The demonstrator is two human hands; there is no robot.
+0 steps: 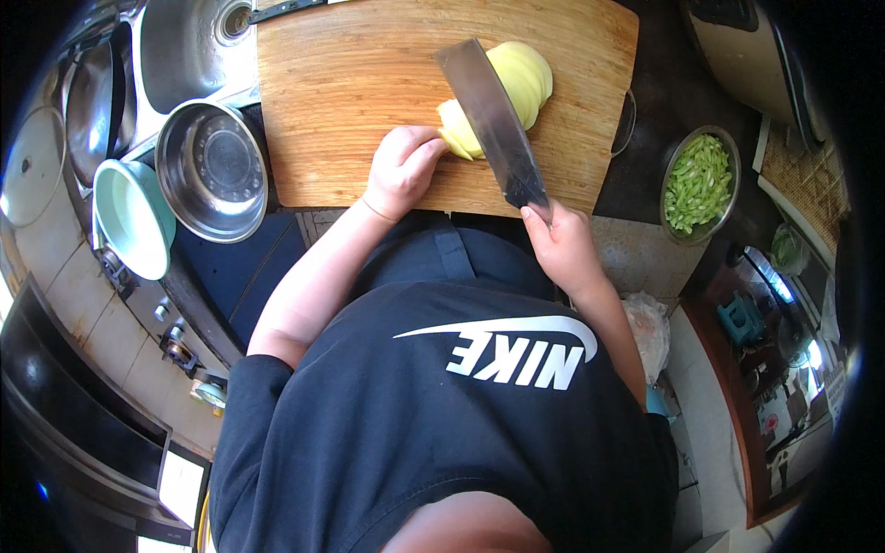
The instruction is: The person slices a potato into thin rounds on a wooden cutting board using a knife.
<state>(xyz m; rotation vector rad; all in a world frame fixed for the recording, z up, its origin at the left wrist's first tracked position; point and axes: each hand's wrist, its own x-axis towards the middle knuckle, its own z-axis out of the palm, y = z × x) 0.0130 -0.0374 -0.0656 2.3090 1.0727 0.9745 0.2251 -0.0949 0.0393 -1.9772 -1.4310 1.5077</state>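
A wooden cutting board (pixel 332 83) lies before me with overlapping thin slices of a pale yellow vegetable, perhaps potato (pixel 525 79). My right hand (pixel 563 238) grips the handle end of a broad cleaver (pixel 487 114) at the board's near edge. The blade extends up and left across the slices, hiding part of them. At the lower left end of the slices, the fingertips of my left hand (pixel 408 166) are bent together and touch the thin edge pieces; whether they pinch one cannot be told.
Left of the board stand a steel bowl (pixel 231 155), a pale green basin (pixel 135 218) and a sink (pixel 183 55). A black-handled knife (pixel 287 10) rests at the board's far left corner. On the right is a bowl of chopped green vegetable (pixel 698 183).
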